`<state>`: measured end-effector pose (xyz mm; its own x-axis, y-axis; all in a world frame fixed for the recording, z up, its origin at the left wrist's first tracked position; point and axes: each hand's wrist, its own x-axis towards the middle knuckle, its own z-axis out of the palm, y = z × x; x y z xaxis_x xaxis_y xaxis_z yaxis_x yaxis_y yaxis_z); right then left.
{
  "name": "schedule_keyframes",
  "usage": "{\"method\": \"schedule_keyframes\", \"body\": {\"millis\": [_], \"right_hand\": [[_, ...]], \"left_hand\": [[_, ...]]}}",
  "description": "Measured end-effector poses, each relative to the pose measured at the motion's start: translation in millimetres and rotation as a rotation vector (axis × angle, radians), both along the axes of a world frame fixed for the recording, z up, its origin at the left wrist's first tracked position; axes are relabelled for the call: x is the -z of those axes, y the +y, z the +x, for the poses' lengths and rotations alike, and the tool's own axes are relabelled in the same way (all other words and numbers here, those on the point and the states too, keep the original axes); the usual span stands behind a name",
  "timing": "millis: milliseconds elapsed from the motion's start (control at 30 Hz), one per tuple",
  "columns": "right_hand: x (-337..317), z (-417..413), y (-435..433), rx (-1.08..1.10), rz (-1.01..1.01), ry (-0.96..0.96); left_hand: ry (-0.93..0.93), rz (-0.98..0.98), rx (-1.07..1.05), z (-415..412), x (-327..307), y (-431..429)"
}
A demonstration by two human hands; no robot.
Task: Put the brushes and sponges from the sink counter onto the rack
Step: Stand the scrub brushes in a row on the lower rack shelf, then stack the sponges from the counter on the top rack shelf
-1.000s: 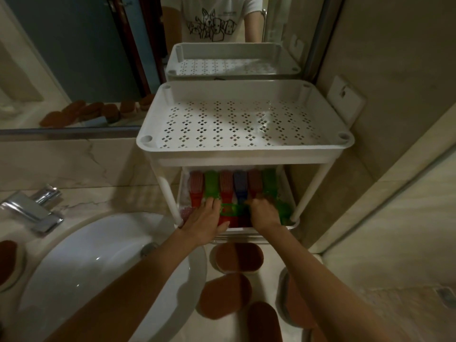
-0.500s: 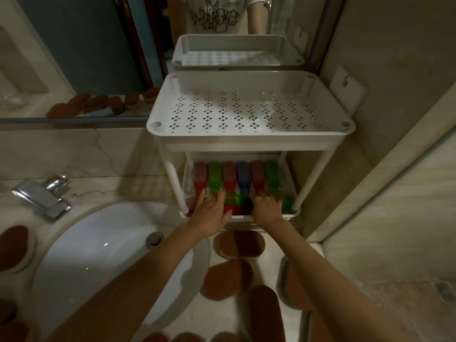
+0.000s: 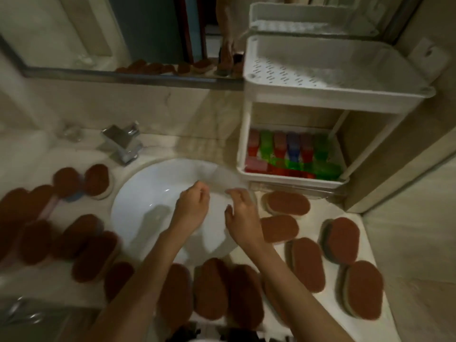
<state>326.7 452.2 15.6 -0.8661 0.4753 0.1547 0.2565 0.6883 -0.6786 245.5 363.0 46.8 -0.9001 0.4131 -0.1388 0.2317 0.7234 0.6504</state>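
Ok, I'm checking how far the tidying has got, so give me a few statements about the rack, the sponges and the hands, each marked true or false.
1. The coloured brushes lie on the lower shelf of the rack. True.
2. The top shelf is loaded. False: nothing shows on it.
3. The left hand and the right hand are over the sink, holding nothing. True.
4. The brown sponges are all on the rack. False: they lie on the counter around the sink.
5. The tap stands between sink and rack. False: it is at the sink's far left.
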Motion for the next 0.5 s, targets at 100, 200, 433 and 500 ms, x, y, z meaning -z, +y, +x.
{"method": "schedule_keyframes", "body": {"millis": [100, 200, 433, 500], "right_hand": [[6.1, -1.6, -63.4, -0.185, -0.095, -0.230], [13.2, -2.6, -113.3, -0.259, -0.018, -0.444], [34.8, 9.7, -179.9, -0.198, 0.281, -0.796], [38.4, 10.4, -188.1, -0.170, 0.302, -0.852]], "left_hand": [[-0.076, -0.046, -0.140, -0.2, 20.5, -64.6], [-0.134, -0.137, -0.220, 2.2, 36.4, -119.4], [-0.061, -0.497, -0.178, 11.2, 51.8, -200.4], [-0.139, -0.523, -0.135, 18.8, 57.1, -203.8]]}}
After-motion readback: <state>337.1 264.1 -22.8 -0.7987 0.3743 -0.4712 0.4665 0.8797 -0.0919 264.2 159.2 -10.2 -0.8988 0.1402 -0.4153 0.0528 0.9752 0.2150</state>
